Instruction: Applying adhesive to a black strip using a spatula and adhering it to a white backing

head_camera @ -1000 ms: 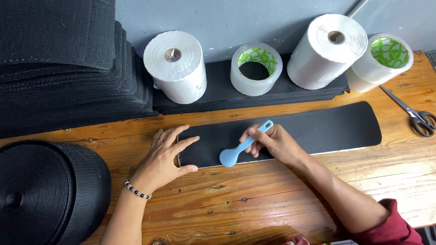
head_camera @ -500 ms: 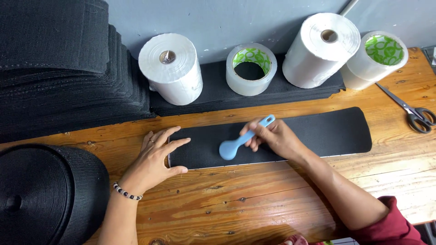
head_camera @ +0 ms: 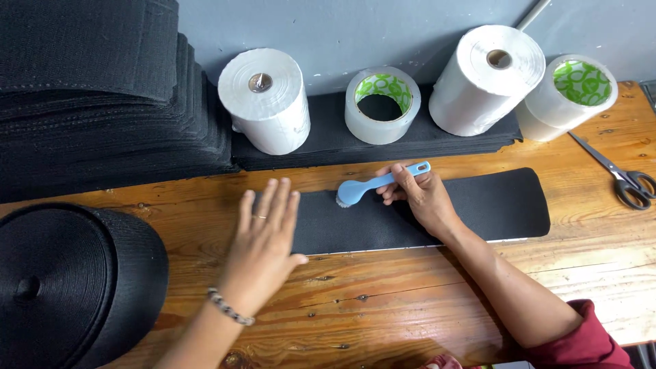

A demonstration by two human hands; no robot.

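Observation:
A long black strip point(head_camera: 492, 205) with rounded ends lies flat on the wooden table point(head_camera: 383, 307). My right hand point(head_camera: 420, 195) grips the handle of a small blue brush point(head_camera: 372, 186), whose bristled head rests on the strip near its left part. My left hand point(head_camera: 263, 242) lies flat, fingers spread, pressing on the strip's left end and holding nothing.
A tall stack of black fabric point(head_camera: 89, 89) fills the back left. A large black webbing roll point(head_camera: 68, 280) sits front left. Two white paper rolls point(head_camera: 263, 99) point(head_camera: 488, 78) and two tape rolls point(head_camera: 380, 104) point(head_camera: 572, 96) line the wall. Scissors point(head_camera: 625, 179) lie at right.
The left hand has flattened with its fingers pointing away along the strip's left end. The right hand and brush stay on the strip's left part.

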